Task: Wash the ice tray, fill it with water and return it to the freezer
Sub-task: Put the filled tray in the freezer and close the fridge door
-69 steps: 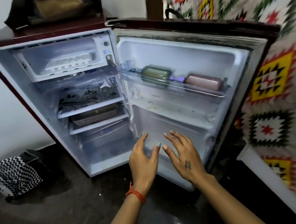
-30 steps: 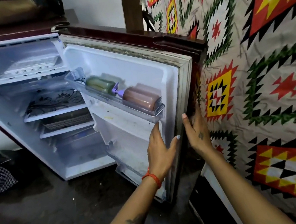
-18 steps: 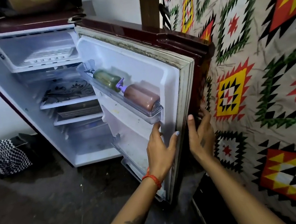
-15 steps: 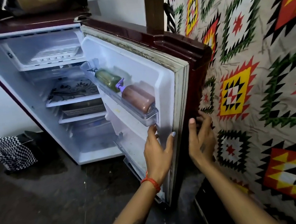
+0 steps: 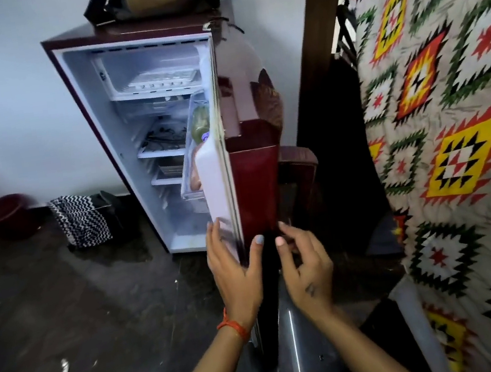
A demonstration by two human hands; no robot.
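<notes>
While the left hand point(image 5: 234, 270) pinches the door point(image 5: 257, 190) edge, the right hand point(image 5: 305, 267) hovers beside, loosely curled

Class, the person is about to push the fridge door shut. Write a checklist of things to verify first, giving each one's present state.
1. Ice tray back in the freezer compartment: ok.
2. Tray filled with water: cannot tell.
3. Bottles in the door shelf sitting inside it: ok.
4. Left hand on the fridge door: ok, thumb round its edge.
5. Right hand holding nothing, by the door's outer face: ok.
6. Nothing sticking out of the fridge shelves into the door's path: ok.
</notes>
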